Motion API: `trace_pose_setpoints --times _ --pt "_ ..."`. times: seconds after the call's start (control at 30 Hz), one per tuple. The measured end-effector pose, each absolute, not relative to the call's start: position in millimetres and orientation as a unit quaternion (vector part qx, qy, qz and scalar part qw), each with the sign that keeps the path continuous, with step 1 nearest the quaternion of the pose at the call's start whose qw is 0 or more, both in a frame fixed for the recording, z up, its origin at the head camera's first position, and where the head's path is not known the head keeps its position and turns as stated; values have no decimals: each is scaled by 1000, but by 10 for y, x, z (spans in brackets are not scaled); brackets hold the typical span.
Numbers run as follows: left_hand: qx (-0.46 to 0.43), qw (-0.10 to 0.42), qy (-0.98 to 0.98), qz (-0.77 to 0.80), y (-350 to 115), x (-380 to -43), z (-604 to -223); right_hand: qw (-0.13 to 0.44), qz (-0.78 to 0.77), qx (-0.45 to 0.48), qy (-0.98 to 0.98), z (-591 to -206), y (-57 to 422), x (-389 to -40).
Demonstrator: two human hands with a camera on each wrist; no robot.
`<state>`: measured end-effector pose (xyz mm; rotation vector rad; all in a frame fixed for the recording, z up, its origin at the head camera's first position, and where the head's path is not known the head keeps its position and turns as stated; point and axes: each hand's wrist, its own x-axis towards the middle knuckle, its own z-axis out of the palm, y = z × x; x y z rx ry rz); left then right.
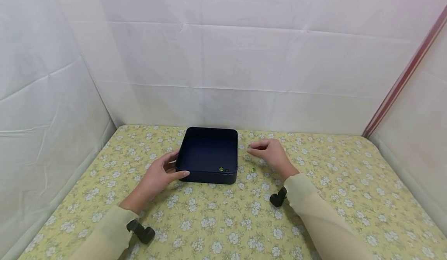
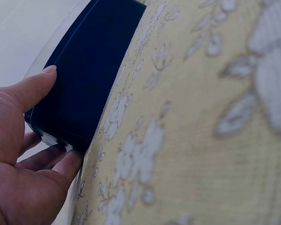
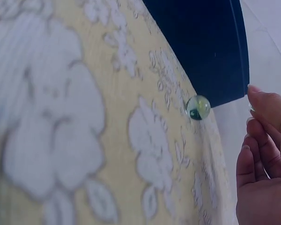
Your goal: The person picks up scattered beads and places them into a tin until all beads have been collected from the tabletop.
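Observation:
A dark navy square box (image 1: 206, 177) with rounded corners stands on the table. My left hand (image 1: 157, 176) holds its front left corner, thumb on the front wall and fingers against the left side. Two small marbles lie inside near the front right corner: a yellow-green marble (image 1: 221, 169) and a darker marble (image 1: 227, 170). To the right of the box, a clear green glass marble (image 3: 197, 108) rests on the cloth. Beyond it, my right hand (image 1: 270, 153) is raised, thumb and forefinger pinching a small glassy marble (image 3: 251, 108), mostly hidden by the fingertips.
A yellow cloth (image 1: 216, 229) with white flowers covers the table. White sheeting (image 1: 223, 58) hangs close behind it and along both sides. A dark red strip (image 1: 401, 81) runs down the right back corner. Black wrist mounts (image 1: 141, 231) sit at both cuffs.

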<state>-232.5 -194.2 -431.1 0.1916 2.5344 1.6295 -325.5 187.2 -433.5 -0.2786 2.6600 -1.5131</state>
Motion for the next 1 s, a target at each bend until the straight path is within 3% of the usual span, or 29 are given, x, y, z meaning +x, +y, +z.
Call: trace_pose_setpoints --times 1.0 --pt "62 62 839 538 -1951 -2339 -4327 30 -541 -121 832 -4090 1487 -3279"
